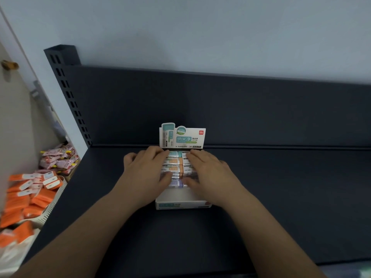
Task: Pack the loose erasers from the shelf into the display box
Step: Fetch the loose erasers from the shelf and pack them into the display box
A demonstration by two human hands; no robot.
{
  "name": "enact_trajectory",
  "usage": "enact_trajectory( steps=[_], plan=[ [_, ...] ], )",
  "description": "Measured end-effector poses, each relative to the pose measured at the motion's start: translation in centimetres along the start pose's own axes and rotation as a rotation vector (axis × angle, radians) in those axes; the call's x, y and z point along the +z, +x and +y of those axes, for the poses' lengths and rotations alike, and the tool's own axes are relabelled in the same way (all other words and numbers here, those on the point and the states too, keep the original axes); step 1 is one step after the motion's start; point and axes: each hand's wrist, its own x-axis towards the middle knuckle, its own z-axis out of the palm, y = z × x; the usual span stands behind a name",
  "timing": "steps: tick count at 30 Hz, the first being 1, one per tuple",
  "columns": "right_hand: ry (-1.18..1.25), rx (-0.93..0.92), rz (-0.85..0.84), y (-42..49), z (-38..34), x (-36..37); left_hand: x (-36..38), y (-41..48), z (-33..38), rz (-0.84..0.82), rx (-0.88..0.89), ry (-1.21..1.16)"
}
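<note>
On the dark shelf, just in front of its back panel, stood the display box with its printed header card upright at the far end. Both hands lay flat over the erasers packed inside: the left hand covered the left side of the rows and the right hand the right, fingers spread and palms down, pressing rather than pinching, neither hand closed around any single piece. This looked like the settling step, the rows being squared and pushed level. One box was in view, and roughly four rows of erasers showed between the hands, arranged in what seemed two columns, in teal, orange and purple sleeves; the exact count was hidden under the palms. No loose eraser was visible on the bare shelf, so packing seemed near its end. The next move would probably call for lifting the hands and checking that every row sat flush. A basket of orange packets stood well apart at left.
</note>
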Motion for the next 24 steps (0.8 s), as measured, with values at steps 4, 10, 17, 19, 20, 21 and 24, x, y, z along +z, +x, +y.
enact_trajectory(
  steps=[4,10,17,19,20,21,24],
  plan=[
    [-0.012,0.004,-0.012,0.0,-0.1,0.1,-0.1,0.1,-0.1,-0.052,0.013,0.030],
    [-0.019,0.002,-0.018,-0.2,-0.1,0.0,-0.1,0.0,-0.1,-0.059,0.009,0.016],
    [-0.015,-0.025,-0.004,-0.7,-0.1,-0.3,-0.1,0.0,0.0,0.020,0.021,-0.001],
    [-0.015,-0.025,-0.009,-0.7,-0.1,-0.2,-0.1,0.0,0.1,0.037,0.033,0.007],
    [-0.008,-0.026,-0.005,-0.8,-0.1,-0.2,-0.1,0.1,0.1,0.044,0.035,0.000],
    [0.005,-0.028,0.004,-0.8,-0.2,-0.2,-0.1,0.0,0.1,0.050,0.035,-0.008],
    [0.024,-0.038,0.035,-1.2,0.0,-0.3,-0.2,0.0,0.2,0.053,0.041,-0.022]
  ],
)
